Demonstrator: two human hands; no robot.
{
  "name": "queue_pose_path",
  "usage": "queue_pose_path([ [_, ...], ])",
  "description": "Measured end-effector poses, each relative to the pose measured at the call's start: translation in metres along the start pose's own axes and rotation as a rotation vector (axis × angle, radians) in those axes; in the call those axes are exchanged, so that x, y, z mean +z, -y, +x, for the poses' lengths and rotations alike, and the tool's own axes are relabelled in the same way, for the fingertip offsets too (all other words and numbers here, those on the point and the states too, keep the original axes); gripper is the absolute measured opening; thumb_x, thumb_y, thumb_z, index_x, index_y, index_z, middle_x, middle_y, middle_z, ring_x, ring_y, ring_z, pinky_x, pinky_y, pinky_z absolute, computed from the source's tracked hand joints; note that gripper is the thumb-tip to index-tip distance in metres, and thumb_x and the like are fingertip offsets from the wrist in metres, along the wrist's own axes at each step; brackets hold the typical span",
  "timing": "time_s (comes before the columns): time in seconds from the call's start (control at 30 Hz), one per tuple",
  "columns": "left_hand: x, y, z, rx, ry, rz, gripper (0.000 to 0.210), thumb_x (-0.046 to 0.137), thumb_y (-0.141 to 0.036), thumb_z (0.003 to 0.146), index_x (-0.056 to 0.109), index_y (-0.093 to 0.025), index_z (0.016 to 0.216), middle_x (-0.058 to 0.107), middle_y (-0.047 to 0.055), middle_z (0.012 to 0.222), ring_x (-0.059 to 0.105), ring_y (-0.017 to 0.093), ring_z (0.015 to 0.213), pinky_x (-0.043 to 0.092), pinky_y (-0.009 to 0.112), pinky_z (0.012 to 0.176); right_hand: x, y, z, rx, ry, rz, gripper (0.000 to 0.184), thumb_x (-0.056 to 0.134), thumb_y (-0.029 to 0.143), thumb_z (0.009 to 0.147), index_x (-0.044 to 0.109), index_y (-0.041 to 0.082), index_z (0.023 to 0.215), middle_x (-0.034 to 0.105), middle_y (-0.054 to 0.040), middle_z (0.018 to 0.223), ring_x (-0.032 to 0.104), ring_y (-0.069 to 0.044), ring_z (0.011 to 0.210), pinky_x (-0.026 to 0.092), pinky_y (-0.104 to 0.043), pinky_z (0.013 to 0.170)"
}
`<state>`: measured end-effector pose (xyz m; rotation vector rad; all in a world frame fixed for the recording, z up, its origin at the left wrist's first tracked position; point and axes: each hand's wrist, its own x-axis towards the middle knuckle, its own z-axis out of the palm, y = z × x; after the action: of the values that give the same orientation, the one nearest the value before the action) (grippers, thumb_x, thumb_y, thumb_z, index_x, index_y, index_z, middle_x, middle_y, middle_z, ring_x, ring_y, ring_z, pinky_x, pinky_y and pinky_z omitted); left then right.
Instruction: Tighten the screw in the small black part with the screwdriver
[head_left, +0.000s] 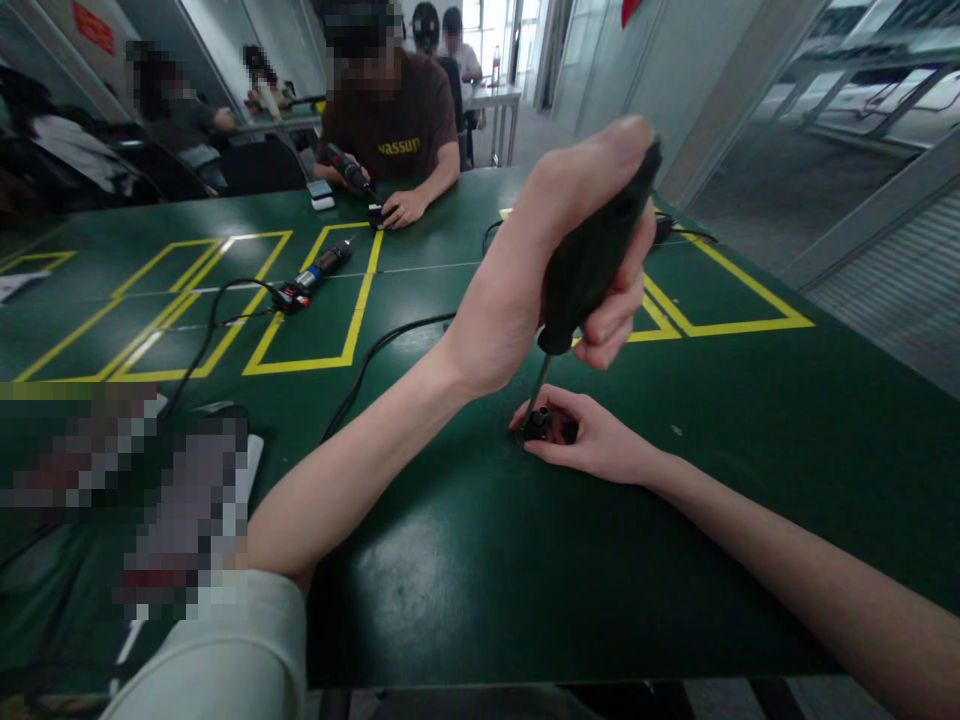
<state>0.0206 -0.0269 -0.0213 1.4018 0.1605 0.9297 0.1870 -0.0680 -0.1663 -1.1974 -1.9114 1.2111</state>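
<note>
My left hand is wrapped round the black handle of a screwdriver, thumb along the handle's top end. The thin metal shaft slants down to a small black part on the green table. That part has a short tube-like piece standing up; its exact kind does not show. The shaft's tip meets the part or lies just behind the tube, and I cannot tell which. My right hand rests on the table, thumb and fingers closed round the part from the right, covering some of it.
Yellow tape rectangles mark the green table. A corded electric screwdriver lies at left, its cable running forward. Two blurred phone-like devices lie beside my left arm. Across the table a co-worker holds another power screwdriver.
</note>
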Motion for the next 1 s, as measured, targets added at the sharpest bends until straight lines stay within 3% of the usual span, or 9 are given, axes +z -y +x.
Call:
queue_pose_path([
  [0.1,0.0012,-0.004,-0.0032,-0.025,0.046,-0.016,0.064,0.048,-0.079,0.094,0.046,-0.02,0.068,0.048,-0.002,0.054,0.049,0.008,0.044,0.036,0.021,0.046,-0.0001,-0.0008,-0.0003,-0.007,-0.006,0.005,0.026,0.075,0.038,0.086,0.067,0.022,0.104,0.075,-0.0051,0.101,0.07,-0.019,0.083,0.059,-0.032,0.074],
  [0.33,0.0011,-0.0072,0.0022,-0.133,-0.038,0.057,0.07,0.037,-0.084,0.094,0.044,-0.019,0.067,0.037,-0.003,0.052,0.029,0.003,0.039,0.023,0.018,0.043,0.0,-0.0002,-0.0003,-0.001,-0.017,0.0,0.026,0.077,0.037,0.084,0.067,0.021,0.102,0.075,-0.0048,0.1,0.067,-0.016,0.075,0.057,-0.029,0.066],
  [0.57,-0.0018,-0.004,0.0041,-0.088,0.008,0.003,0.07,0.031,-0.081,0.097,0.043,-0.019,0.067,0.035,-0.003,0.054,0.027,0.003,0.041,0.021,0.019,0.044,-0.0014,0.0018,0.0004,0.014,-0.016,0.029,0.028,0.079,0.04,0.083,0.061,0.021,0.093,0.075,-0.0064,0.102,0.064,-0.016,0.073,0.055,-0.03,0.065],
  [0.77,0.0009,-0.0021,0.0051,-0.052,0.031,-0.065,0.071,0.031,-0.081,0.098,0.043,-0.019,0.066,0.031,-0.004,0.051,0.026,0.003,0.041,0.019,0.02,0.044,-0.0008,0.0017,0.0007,0.01,-0.025,0.012,0.029,0.08,0.039,0.083,0.065,0.021,0.1,0.075,-0.0069,0.103,0.062,-0.015,0.071,0.052,-0.029,0.063],
  [1.0,0.0035,-0.0012,0.0054,-0.101,-0.031,-0.096,0.076,0.034,-0.086,0.094,0.045,-0.017,0.064,0.03,-0.005,0.051,0.026,0.002,0.041,0.019,0.016,0.044,-0.0019,-0.0001,0.0006,0.022,-0.01,-0.009,0.033,0.08,0.041,0.083,0.066,0.019,0.103,0.074,-0.007,0.102,0.061,-0.015,0.069,0.053,-0.029,0.063],
])
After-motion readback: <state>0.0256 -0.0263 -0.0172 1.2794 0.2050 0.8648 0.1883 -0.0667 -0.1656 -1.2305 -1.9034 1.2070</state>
